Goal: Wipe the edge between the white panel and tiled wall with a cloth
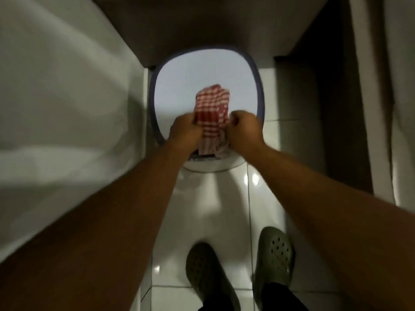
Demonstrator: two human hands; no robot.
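Observation:
A red-and-white checked cloth (pixel 212 113) hangs bunched between both my hands over a closed white toilet lid (pixel 179 86) with a grey rim. My left hand (pixel 185 131) grips the cloth's left side, fingers closed. My right hand (pixel 243 129) grips its right side, also closed. The cloth's lower end droops toward the front of the toilet bowl (pixel 211 169). A pale white panel (pixel 56 97) fills the left side; its vertical edge (pixel 143 86) meets a narrow strip beside the toilet. Neither hand touches that edge.
Glossy white floor tiles (pixel 224 209) lie below, with my two grey-green clogs (pixel 275 254) at the bottom. A dark wall (pixel 190 23) rises behind the toilet. On the right are a dark recess (pixel 325 97) and a light door frame (pixel 381 108).

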